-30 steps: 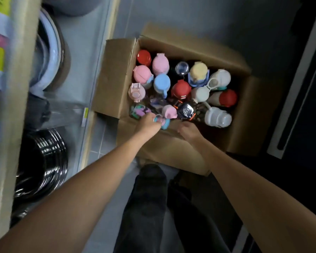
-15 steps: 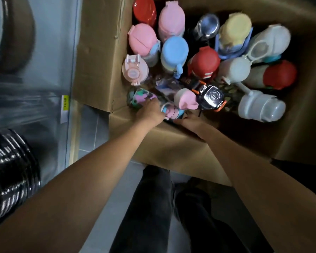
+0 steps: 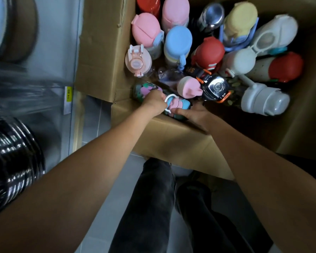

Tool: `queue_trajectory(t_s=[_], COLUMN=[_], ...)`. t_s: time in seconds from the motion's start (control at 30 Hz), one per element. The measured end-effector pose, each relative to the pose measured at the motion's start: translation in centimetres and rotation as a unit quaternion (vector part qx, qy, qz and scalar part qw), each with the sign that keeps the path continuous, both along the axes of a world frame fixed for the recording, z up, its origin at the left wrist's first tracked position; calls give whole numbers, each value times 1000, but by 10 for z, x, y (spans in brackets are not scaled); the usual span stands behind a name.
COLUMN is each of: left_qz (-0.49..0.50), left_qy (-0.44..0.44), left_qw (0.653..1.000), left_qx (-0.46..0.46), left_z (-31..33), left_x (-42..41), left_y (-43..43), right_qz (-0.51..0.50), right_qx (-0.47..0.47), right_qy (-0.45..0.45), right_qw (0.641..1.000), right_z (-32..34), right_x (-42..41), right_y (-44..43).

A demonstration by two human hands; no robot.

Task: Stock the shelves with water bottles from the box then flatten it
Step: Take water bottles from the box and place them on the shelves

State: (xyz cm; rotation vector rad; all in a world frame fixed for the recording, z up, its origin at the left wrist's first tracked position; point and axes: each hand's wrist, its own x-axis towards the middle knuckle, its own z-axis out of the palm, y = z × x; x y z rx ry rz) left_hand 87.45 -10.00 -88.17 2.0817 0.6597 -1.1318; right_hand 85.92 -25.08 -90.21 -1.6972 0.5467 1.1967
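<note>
Box (image 3: 171, 141): open cardboard, standing on the floor (image 3: 91, 117), full of bottles, most of them upright.
Left hand (image 3: 153, 105): inside the near left corner of the box, fingers curled over the patterned bottle (image 3: 144, 89), green and pink, which lies on its side.
Right hand (image 3: 192, 114): just beside the left hand, fingers curled under the blue and pink bottle (image 3: 179, 105) with a white loop. Whether both pieces are one bottle cannot be told.
Other bottles: blue lid (image 3: 178, 41) and red lid (image 3: 210, 50) in the middle, white bottle (image 3: 264, 102) tilted at the right.
Shelf: left of the box, with a yellow price tag (image 3: 68, 92).
</note>
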Motion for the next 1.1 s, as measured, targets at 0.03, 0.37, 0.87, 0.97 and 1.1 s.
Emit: queue_trajectory(t_s=[0.03,0.37,0.87,0.97,1.1], left_qz=[4,30,-152,-164,-156], left_qy=[-3,-40,-203,-240,-305], left_qw=[1000,995,967,952,921], left_qx=[-9,-92,21,100,184], left_z=[9,119,373,436,523], left_x=[-2,-7,-27,-47,-79], left_y=[-2,-19,23,31,39], right_qz=[-4,1,192,260,330], right_qx=[-10,-61,-68,-38,-36], right_qy=[3,36,-95,-122,-157], right_qw=[1000,997,975,957,930], right_z=[8,125,413,481,566], right_x=[0,6,60,57,45], right_y=[-1,-21,-6,6,31])
